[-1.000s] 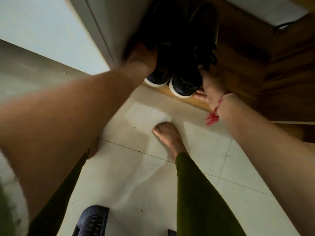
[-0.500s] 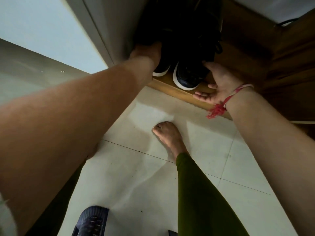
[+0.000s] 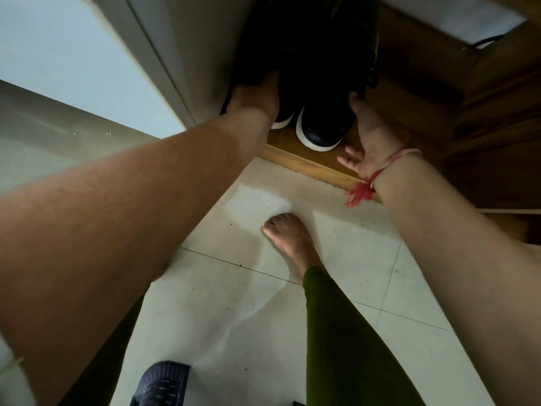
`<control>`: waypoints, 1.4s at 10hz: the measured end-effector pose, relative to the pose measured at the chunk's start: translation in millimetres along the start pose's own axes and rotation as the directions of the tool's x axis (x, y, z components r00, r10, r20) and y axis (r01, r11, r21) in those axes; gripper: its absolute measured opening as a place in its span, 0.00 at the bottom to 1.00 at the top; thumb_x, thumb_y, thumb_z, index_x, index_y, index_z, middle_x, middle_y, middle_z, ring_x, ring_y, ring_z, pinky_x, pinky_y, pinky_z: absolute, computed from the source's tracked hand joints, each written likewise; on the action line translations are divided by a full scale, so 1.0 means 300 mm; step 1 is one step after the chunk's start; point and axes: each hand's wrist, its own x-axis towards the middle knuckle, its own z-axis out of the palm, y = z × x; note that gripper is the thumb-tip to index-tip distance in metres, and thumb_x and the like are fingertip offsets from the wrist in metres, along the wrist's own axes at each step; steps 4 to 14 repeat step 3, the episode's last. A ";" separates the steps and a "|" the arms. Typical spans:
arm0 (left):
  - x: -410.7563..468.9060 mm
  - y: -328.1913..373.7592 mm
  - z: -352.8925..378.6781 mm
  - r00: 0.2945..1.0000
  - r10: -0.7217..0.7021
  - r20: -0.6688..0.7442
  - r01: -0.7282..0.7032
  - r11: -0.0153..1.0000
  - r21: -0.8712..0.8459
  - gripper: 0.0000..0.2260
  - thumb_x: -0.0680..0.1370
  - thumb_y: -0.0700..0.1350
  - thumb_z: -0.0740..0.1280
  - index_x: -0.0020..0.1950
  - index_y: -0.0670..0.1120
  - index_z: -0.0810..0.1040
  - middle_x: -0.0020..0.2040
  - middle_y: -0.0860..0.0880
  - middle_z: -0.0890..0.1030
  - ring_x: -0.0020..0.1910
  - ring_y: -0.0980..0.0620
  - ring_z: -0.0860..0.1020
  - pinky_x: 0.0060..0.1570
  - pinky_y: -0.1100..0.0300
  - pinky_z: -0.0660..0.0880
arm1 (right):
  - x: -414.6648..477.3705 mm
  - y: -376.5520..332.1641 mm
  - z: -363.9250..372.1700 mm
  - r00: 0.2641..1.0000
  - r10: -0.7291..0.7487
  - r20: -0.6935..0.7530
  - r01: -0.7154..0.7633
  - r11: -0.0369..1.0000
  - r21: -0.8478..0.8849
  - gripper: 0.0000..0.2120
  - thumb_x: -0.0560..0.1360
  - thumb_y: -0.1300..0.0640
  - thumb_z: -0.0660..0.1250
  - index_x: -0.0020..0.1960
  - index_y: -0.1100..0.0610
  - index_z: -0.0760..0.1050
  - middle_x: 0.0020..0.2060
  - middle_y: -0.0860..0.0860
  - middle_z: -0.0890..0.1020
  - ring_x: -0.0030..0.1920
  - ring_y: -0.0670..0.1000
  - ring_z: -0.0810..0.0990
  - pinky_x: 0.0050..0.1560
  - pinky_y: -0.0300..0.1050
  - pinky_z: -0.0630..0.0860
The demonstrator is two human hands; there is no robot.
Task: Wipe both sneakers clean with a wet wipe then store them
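Navy uppers, white soles: two sneakers stand side by side on the wooden shelf [image 3: 292, 153], near its front edge. The left hand [image 3: 254, 98] lies over the left sneaker [image 3: 282, 123]; its fingers are lost in shadow, so a grasp cannot be confirmed. The right hand [image 3: 370, 133] is spread loose and holds nothing, its thumb against the right sneaker [image 3: 319, 127] just inboard. No wipe is visible. Judgement: wiping is apparently done and storing nearly complete; only withdrawing both hands remains.

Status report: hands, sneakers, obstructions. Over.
Left hand on sneakers, fingers hidden; right hand open alongside. Sneakers on wooden shelf, toes outward. No obstruction seen.
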 end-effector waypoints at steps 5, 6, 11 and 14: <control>-0.322 -0.058 -0.054 0.977 0.205 0.066 -0.207 0.809 0.550 0.26 0.79 0.52 0.61 0.72 0.41 0.61 0.68 0.38 0.66 0.67 0.40 0.66 0.63 0.54 0.64 | -0.304 0.068 0.104 0.861 -0.495 -0.115 0.442 0.842 -0.309 0.21 0.75 0.53 0.67 0.67 0.54 0.69 0.64 0.58 0.67 0.61 0.59 0.71 0.60 0.44 0.69; -0.322 -0.058 -0.054 0.977 0.205 0.066 -0.207 0.809 0.550 0.26 0.79 0.52 0.61 0.72 0.41 0.61 0.68 0.38 0.66 0.67 0.40 0.66 0.63 0.54 0.64 | -0.304 0.068 0.104 0.861 -0.495 -0.115 0.442 0.842 -0.309 0.21 0.75 0.53 0.67 0.67 0.54 0.69 0.64 0.58 0.67 0.61 0.59 0.71 0.60 0.44 0.69; -0.322 -0.058 -0.054 0.977 0.205 0.066 -0.207 0.809 0.550 0.26 0.79 0.52 0.61 0.72 0.41 0.61 0.68 0.38 0.66 0.67 0.40 0.66 0.63 0.54 0.64 | -0.304 0.068 0.104 0.861 -0.495 -0.115 0.442 0.842 -0.309 0.21 0.75 0.53 0.67 0.67 0.54 0.69 0.64 0.58 0.67 0.61 0.59 0.71 0.60 0.44 0.69; -0.322 -0.058 -0.054 0.977 0.205 0.066 -0.207 0.809 0.550 0.26 0.79 0.52 0.61 0.72 0.41 0.61 0.68 0.38 0.66 0.67 0.40 0.66 0.63 0.54 0.64 | -0.304 0.068 0.104 0.861 -0.495 -0.115 0.442 0.842 -0.309 0.21 0.75 0.53 0.67 0.67 0.54 0.69 0.64 0.58 0.67 0.61 0.59 0.71 0.60 0.44 0.69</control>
